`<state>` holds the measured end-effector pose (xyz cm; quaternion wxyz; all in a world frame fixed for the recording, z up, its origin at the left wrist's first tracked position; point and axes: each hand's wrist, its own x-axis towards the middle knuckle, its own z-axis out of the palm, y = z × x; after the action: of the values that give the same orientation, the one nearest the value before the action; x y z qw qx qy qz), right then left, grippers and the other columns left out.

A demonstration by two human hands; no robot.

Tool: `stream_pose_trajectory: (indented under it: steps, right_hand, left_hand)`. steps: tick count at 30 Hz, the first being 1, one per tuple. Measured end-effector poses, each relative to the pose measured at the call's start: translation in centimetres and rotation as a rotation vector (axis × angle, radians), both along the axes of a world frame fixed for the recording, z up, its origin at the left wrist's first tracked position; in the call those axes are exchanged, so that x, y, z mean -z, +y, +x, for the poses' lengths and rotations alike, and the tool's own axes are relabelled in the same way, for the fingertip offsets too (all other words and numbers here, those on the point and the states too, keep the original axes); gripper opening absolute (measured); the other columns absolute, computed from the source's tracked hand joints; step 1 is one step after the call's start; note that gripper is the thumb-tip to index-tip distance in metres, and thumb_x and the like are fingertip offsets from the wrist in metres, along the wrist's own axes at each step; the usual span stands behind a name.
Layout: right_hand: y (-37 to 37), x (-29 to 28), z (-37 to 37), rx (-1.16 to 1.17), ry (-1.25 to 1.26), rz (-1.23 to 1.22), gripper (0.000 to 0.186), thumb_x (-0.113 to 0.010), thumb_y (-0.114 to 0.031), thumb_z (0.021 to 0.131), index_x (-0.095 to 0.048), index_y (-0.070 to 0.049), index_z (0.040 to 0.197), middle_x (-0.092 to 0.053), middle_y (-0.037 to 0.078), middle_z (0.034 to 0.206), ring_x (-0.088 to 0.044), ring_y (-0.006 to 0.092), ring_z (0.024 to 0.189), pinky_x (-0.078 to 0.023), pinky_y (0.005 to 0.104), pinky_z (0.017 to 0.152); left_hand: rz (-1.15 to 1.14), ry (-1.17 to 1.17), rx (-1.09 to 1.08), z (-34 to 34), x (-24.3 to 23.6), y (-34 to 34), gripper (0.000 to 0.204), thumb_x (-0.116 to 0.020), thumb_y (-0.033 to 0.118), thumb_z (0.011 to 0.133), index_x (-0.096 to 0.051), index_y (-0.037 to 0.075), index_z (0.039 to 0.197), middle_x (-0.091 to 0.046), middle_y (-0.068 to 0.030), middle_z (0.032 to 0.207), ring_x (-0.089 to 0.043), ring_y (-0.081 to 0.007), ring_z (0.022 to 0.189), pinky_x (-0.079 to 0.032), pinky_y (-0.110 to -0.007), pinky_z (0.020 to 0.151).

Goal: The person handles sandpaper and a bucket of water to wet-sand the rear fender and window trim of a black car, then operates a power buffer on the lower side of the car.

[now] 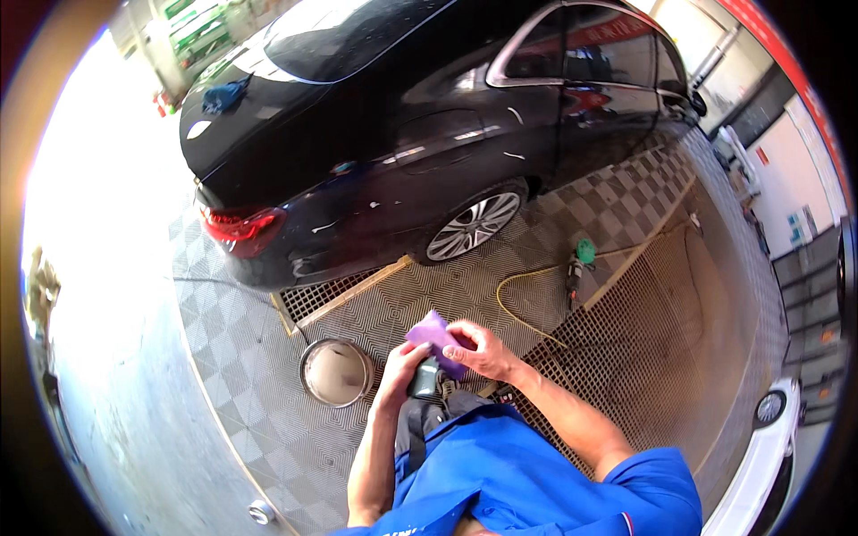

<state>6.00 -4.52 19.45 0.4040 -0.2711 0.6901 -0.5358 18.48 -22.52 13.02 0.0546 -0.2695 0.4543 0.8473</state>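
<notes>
Both hands are in front of my body, closed on a soft purple cloth (431,329). My left hand (402,368) pinches its lower left side, and my right hand (478,353) grips its right side. A dark, glossy object (423,381) shows beneath the cloth beside my left fingers; whether I hold it is unclear. A black car (349,134) stands across from me, its red tail light and rear wheel (474,223) facing me. A dark blue cloth (225,96) lies on its rear lid.
A round bucket (336,372) stands left of my feet. A green-topped tool (583,259) with a yellow hose (527,276) lies right of the rear wheel. Floor grating (643,330) spans my right. A white car (760,447) is at the far right edge.
</notes>
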Motion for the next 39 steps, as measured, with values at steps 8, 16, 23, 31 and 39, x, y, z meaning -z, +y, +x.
stream_pose_trajectory:
  steps: [8,16,23,31,39]
  right_hand:
    - [4.1,3.6,2.7,0.691,-0.073,-0.059,0.028,-0.072,-0.007,0.094,-0.066,0.001,0.120,-0.071,0.007,0.110,-0.067,0.0138,0.096,-0.055,0.0309,0.088]
    - [6.3,1.7,-0.5,0.465,-0.130,0.239,0.041,-0.064,-0.022,0.102,-0.061,-0.002,0.138,-0.072,0.006,0.116,-0.066,0.0129,0.104,-0.055,0.0315,0.091]
    - [16.4,14.2,-7.3,1.132,-0.673,-0.035,0.039,-0.061,-0.032,0.105,-0.056,-0.005,0.133,-0.072,0.012,0.107,-0.074,0.0276,0.091,-0.064,0.0417,0.057]
    - [6.9,30.9,-1.7,0.829,-0.495,0.888,0.052,-0.059,-0.038,0.100,-0.055,-0.007,0.142,-0.062,0.015,0.134,-0.060,0.0305,0.121,-0.055,0.0492,0.087]
    - [-20.2,21.1,4.4,0.646,0.115,0.445,0.039,-0.060,-0.037,0.103,-0.060,-0.001,0.121,-0.070,0.016,0.096,-0.069,0.0307,0.086,-0.055,0.0467,0.074]
  left_hand:
    - [-0.580,0.366,0.526,-7.7,-3.4,1.0,0.033,-0.069,0.022,0.095,-0.072,0.003,0.121,-0.077,-0.0106,0.094,-0.070,-0.0144,0.085,-0.057,-0.033,0.080]
    - [-0.912,0.349,0.623,-10.8,-3.4,-1.1,0.040,-0.072,0.041,0.091,-0.074,0.004,0.108,-0.076,-0.0185,0.095,-0.074,-0.0357,0.092,-0.058,-0.044,0.082]
    - [0.197,-0.421,0.002,-3.9,9.3,-12.5,0.048,-0.059,0.055,0.104,-0.069,0.009,0.105,-0.068,-0.0026,0.079,-0.063,-0.0159,0.062,-0.053,-0.035,0.055]
    - [0.504,-0.486,-0.624,16.8,10.7,-25.7,0.031,-0.060,0.029,0.104,-0.066,0.007,0.125,-0.076,-0.0105,0.112,-0.073,-0.0265,0.097,-0.060,-0.048,0.088]
    - [0.615,-0.281,-0.632,19.2,10.2,-31.4,0.032,-0.061,0.035,0.103,-0.071,0.006,0.111,-0.074,-0.0114,0.092,-0.070,-0.0290,0.091,-0.057,-0.049,0.087]
